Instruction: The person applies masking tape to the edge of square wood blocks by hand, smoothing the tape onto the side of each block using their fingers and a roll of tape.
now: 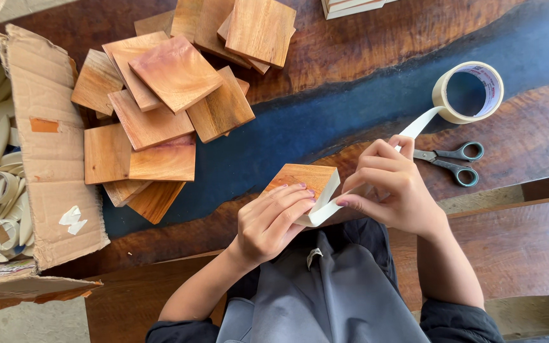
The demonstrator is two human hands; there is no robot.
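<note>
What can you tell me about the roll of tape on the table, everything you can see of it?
The roll of tape is a cream-coloured ring with a pale inner core, lying flat on the dark wooden table beside grey-handled scissors. A strip is pulled off it and runs down to the right hand, whose fingers pinch it. The strip's end wraps the edge of a square wooden tile that the left hand holds. The roll looks well used, with only a thin layer left.
</note>
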